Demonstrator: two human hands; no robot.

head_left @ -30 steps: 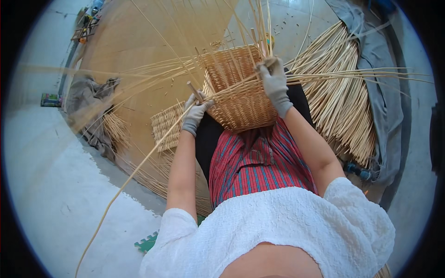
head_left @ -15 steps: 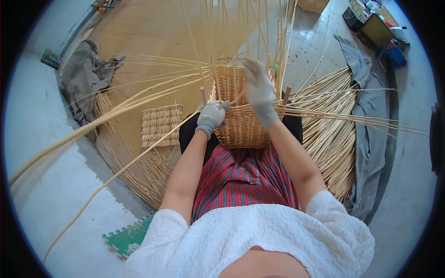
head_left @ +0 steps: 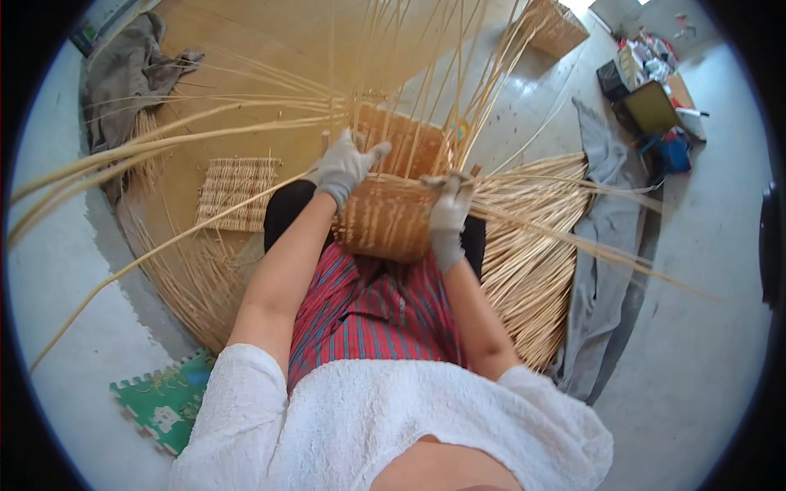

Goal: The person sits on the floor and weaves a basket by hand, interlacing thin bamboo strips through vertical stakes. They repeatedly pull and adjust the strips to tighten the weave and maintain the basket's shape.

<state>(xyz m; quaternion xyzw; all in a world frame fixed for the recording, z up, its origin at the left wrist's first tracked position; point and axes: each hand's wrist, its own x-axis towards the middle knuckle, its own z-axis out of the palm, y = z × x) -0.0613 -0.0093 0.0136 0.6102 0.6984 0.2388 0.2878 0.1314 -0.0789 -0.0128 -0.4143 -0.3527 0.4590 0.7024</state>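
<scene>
Between your knees (head_left: 288,214), the tan, boxy wicker basket (head_left: 383,219) seems at rim-weaving, your grey-gloved left hand (head_left: 344,168) spread open, your grey-gloved right hand's (head_left: 448,219) hold unclear, the next move likely calling for tensioned slender pale rods (head_left: 123,150).

gloved hands at your work: two, your left hand (head_left: 344,168) and your right hand (head_left: 449,214)
basket before you: one (head_left: 381,221)
flat woven panel to your left: one (head_left: 237,194)
grey cloths: two, far left (head_left: 123,78) and right (head_left: 598,286)
woven box, far right of you: one (head_left: 557,29)
green mat, near left: one (head_left: 164,397)
rods standing up from your basket (head_left: 422,90): too blurred to count
</scene>
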